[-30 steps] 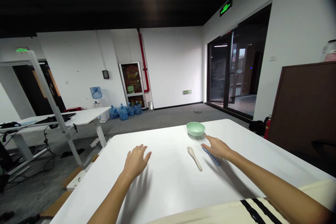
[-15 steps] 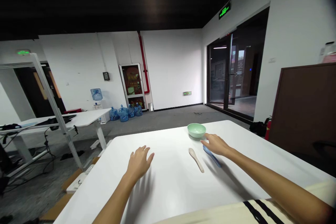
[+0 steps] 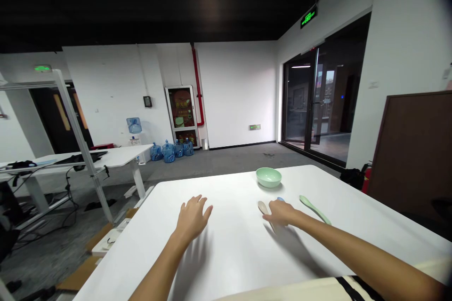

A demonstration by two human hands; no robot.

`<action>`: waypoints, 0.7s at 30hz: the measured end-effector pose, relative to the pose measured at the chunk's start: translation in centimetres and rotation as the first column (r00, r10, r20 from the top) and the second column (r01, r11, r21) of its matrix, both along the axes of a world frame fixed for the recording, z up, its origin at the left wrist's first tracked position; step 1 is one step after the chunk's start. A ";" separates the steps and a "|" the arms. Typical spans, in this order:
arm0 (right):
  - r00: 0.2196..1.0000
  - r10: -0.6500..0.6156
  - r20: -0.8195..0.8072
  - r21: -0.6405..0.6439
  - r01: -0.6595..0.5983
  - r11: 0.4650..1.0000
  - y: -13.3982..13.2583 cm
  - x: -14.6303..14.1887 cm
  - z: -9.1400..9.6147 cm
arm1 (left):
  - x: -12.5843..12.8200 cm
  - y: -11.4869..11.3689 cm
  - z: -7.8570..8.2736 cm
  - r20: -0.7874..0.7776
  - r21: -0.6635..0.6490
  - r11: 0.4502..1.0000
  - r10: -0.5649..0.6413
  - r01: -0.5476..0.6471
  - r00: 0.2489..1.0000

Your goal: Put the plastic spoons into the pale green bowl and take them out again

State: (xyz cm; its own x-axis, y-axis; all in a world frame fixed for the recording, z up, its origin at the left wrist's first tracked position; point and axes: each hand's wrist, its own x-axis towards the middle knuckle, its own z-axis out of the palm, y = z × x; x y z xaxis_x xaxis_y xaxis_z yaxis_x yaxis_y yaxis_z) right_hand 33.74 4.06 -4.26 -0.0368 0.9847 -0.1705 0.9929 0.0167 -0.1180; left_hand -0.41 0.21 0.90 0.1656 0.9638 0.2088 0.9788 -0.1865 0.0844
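Observation:
My right hand (image 3: 281, 212) is low over a beige spoon (image 3: 262, 207), its thumb apart from its bent fingers, which are partly hidden. Part of the beige handle shows beneath the thumb; I cannot tell whether the hand touches it. A blue spoon (image 3: 280, 198) lies mostly covered by this hand, only its tip showing. To the right, beyond my forearm, a light green spoon (image 3: 315, 209) lies on the white table (image 3: 233, 244). Behind the spoons stands a light green bowl (image 3: 269, 178). My left hand (image 3: 193, 216) hovers over the left side, fingers spread, holding nothing.
On the left, a second white table (image 3: 122, 157) carries cables and dark items, with a metal frame post (image 3: 76, 124) before it. Cardboard and a white box (image 3: 106, 241) sit beside my table. Several blue water jugs (image 3: 168, 152) stand by the far wall. A brown cabinet (image 3: 411, 150) is on the right.
My right hand has moved left and nearer, from over the blue spoon to over the beige spoon. The green spoon has come into view. My left hand stays spread. The view has shifted slightly.

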 end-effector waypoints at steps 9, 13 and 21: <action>1.000 -0.002 0.012 -0.039 0.002 0.999 -0.6 -0.7 -1.2 | -0.1 0.1 -0.1 0.006 -0.007 1.000 0.004 -0.004 1.000; 0.999 -0.009 -0.032 -0.043 0.007 0.999 -0.6 -0.4 -1.5 | 0.0 0.0 0.0 0.014 -0.006 1.000 0.001 -0.001 1.000; 0.994 -0.054 -0.097 0.141 0.067 0.988 1.7 1.6 1.5 | -0.1 0.2 0.1 -0.002 -0.014 1.000 0.012 -0.012 1.000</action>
